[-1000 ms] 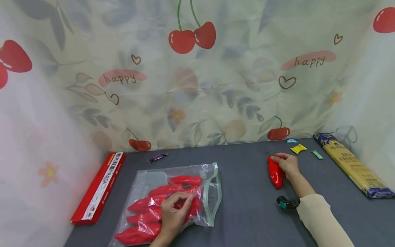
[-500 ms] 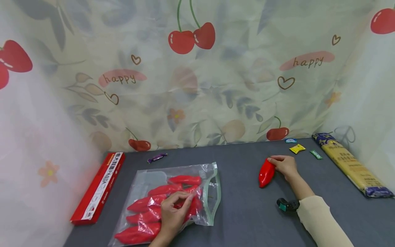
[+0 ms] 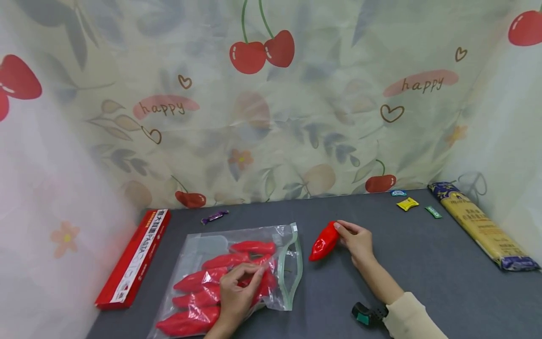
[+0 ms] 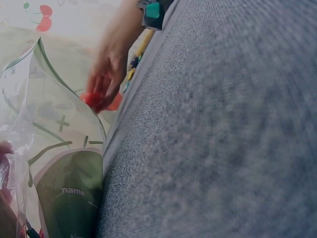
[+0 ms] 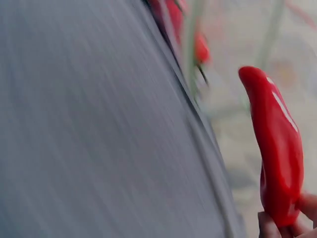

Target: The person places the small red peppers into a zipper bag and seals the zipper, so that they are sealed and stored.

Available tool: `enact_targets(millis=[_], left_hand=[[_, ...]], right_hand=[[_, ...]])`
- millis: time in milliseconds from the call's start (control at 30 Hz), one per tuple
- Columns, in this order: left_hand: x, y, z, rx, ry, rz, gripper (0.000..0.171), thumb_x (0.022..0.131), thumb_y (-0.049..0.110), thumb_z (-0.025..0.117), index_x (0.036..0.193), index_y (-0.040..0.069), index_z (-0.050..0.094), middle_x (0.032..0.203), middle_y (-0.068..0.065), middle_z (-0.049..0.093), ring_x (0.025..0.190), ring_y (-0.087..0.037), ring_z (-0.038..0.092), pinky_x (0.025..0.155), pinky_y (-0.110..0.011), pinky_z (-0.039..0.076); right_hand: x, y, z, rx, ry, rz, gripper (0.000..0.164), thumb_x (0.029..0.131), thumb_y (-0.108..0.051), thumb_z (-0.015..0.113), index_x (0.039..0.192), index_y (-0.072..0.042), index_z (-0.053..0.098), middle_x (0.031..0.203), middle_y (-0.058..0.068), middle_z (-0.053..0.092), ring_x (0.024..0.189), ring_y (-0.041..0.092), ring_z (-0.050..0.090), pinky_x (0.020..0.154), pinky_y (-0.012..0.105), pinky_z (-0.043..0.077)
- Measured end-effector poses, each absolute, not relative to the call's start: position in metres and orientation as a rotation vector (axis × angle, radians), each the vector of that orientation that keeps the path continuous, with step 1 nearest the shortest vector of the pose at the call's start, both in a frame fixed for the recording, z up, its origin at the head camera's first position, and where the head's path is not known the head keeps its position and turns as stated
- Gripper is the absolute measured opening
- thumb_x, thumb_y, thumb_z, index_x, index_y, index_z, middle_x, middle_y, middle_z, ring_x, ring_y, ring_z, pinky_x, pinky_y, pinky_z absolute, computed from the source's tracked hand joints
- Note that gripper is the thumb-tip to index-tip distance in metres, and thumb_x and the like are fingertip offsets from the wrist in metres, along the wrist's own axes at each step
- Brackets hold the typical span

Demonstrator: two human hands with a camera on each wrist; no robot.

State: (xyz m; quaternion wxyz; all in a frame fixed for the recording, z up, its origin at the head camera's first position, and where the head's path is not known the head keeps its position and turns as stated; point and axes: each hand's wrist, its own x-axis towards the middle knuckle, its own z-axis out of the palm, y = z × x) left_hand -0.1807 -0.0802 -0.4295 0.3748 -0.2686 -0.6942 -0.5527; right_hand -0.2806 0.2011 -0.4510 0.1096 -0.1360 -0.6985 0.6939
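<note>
A clear zip bag (image 3: 203, 242) with a green-edged mouth lies on the table, several red chili peppers (image 3: 196, 320) inside it. My left hand (image 3: 239, 292) pinches the bag's upper layer near its mouth, which gapes toward the right; in the left wrist view the bag (image 4: 54, 94) stands partly open. To the right of the mouth, my right hand (image 3: 357, 242) holds one red chili pepper (image 3: 323, 242) by its thick end, the tip pointing left and down toward the bag. The right wrist view shows this pepper (image 5: 280, 144) with fingers at its base.
A red pasta box (image 3: 133, 259) lies at the left and a yellow pasta packet (image 3: 482, 226) at the right. One purple candy (image 3: 215, 217) sits behind the bag. Yellow (image 3: 408, 204), green (image 3: 433, 212) and blue candies (image 3: 398, 193) lie at the back right, before a printed curtain (image 3: 296, 117).
My right hand has carried the pepper leftward toward the bag's mouth, and its tip has swung to the left. The left hand and the bag have stayed in place.
</note>
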Motion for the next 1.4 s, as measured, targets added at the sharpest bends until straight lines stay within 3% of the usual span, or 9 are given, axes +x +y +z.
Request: enact_targets(millis=[333,567,700,1033,1167,1400], left_hand=[[-0.18,-0.08,-0.429,-0.702,-1.763,-1.411,0.014,0.067,-0.017,0.069,0.076,-0.006,0.066,0.072,-0.02,0.068,0.068,-0.014,0.067,0.066,-0.014,0.054],[-0.179,-0.079,-0.428,-0.682,-1.788,-1.419,0.015,0.067,-0.017,0.069,0.076,-0.006,0.066,0.072,-0.019,0.068,0.069,-0.012,0.067,0.067,-0.015,0.054],[-0.179,-0.079,-0.428,-0.662,-1.807,-1.424,0.014,0.068,-0.016,0.07,0.077,-0.005,0.066,0.073,-0.019,0.068,0.069,-0.012,0.067,0.067,-0.015,0.054],[-0.177,-0.078,-0.427,-0.598,-1.868,-1.393,0.011,0.07,-0.01,0.071,0.077,-0.003,0.067,0.074,-0.017,0.069,0.07,-0.012,0.067,0.069,-0.013,0.053],[-0.176,-0.078,-0.426,-0.591,-1.881,-1.4,0.01,0.071,-0.009,0.071,0.078,-0.003,0.067,0.074,-0.017,0.069,0.07,-0.013,0.067,0.069,-0.013,0.053],[-0.177,-0.079,-0.427,-0.618,-1.851,-1.42,0.013,0.069,-0.013,0.071,0.077,-0.004,0.067,0.074,-0.018,0.069,0.07,-0.011,0.067,0.068,-0.014,0.053]], right_hand=[[-0.256,0.135,-0.464,-0.366,-1.978,2.182,0.035,0.08,-0.01,0.069,0.112,0.004,0.061,0.08,-0.002,0.067,0.058,0.004,0.056,0.054,0.018,0.051],[-0.247,0.129,-0.466,-0.105,-2.046,2.368,0.057,0.081,-0.003,0.062,0.133,0.001,0.039,0.118,0.024,0.056,0.076,0.005,0.061,0.067,0.019,0.053],[-0.247,0.136,-0.467,0.091,-2.125,2.423,0.06,0.082,-0.003,0.06,0.137,0.002,0.035,0.13,0.029,0.046,0.083,0.002,0.06,0.071,0.019,0.053],[-0.255,0.147,-0.472,0.139,-2.26,2.34,0.046,0.089,-0.007,0.056,0.13,0.008,0.043,0.128,0.028,0.05,0.079,0.001,0.061,0.072,0.021,0.055],[-0.255,0.149,-0.471,0.094,-2.286,2.282,0.037,0.09,-0.009,0.057,0.121,0.009,0.052,0.112,0.023,0.062,0.069,0.005,0.064,0.066,0.022,0.056],[-0.255,0.152,-0.469,0.109,-2.201,2.354,0.038,0.086,-0.014,0.063,0.113,0.011,0.057,0.089,0.003,0.07,0.077,0.008,0.067,0.07,0.024,0.057]])
